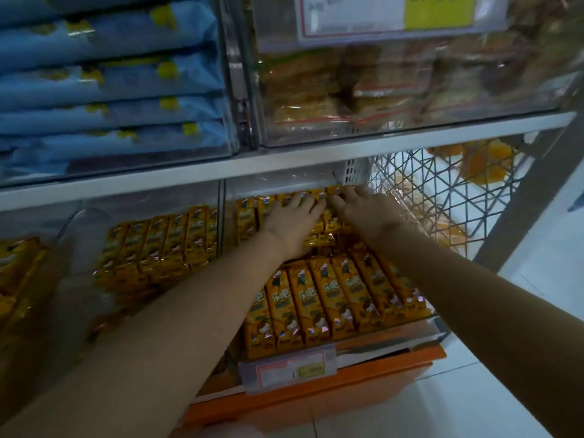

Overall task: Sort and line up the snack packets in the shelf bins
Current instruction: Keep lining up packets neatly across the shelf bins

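Yellow snack packets fill a clear bin (437, 330) on the lower shelf. A front row of packets (331, 298) lies side by side, and a back row (252, 213) stands against the rear wall. My left hand (292, 221) lies flat with straight fingers on the back-row packets. My right hand (363, 207) reaches beside it, fingers bent over the tops of the rightmost back packets (331, 190). Whether it grips one is hidden. A few loose packets (319, 238) lie between the rows under my wrists.
The neighbouring bin on the left holds more yellow packets (161, 245). Above, clear bins hold blue packs (110, 90) and brown snacks (347, 90). A white wire rack (442, 191) stands at the right. A price label (290, 368) hangs on the bin front above the orange base (363, 384).
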### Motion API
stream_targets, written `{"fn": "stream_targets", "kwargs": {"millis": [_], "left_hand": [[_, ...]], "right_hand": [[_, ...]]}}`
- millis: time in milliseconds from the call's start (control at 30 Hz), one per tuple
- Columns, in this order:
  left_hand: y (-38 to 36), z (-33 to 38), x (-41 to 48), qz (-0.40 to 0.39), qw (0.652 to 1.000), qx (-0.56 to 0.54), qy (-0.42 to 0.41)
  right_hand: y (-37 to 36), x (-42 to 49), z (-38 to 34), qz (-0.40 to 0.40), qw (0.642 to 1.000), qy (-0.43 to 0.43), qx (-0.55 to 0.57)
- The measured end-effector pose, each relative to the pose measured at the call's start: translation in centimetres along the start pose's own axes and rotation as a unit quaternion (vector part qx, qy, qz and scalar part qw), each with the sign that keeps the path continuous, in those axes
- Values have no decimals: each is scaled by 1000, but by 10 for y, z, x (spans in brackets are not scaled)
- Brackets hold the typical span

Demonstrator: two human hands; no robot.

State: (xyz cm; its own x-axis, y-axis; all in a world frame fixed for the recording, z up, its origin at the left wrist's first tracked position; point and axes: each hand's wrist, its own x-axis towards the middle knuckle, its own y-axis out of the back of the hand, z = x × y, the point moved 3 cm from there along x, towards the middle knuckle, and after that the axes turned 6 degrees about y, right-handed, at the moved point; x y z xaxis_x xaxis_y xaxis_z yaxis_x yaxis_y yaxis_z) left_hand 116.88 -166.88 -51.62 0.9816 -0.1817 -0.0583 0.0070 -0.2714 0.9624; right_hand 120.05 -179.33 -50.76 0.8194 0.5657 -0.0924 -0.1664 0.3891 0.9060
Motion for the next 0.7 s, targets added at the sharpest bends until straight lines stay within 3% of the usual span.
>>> {"fn": "stream_targets", "kwargs": {"millis": [100,200,333,433,533,700], "left_hand": [[0,-1,-1,-12,1000,-18,-2],[9,-8,-10,-29,998,-58,-16],[30,-22,-47,65,990,-128,-11],[33,-44,-85,107,980,-168,-4],[26,-67,-118,82,976,-199,-10],[21,-75,-154,74,971,-218,-66]], "right_hand": [[0,-1,2,1,999,16,37],[14,-19,3,19,983,2,184],[38,-62,-20,140,946,62,285],[33,-81,-48,62,930,133,338],[18,-79,-66,-8,940,174,294],[15,-79,-78,-22,952,162,257]]}}
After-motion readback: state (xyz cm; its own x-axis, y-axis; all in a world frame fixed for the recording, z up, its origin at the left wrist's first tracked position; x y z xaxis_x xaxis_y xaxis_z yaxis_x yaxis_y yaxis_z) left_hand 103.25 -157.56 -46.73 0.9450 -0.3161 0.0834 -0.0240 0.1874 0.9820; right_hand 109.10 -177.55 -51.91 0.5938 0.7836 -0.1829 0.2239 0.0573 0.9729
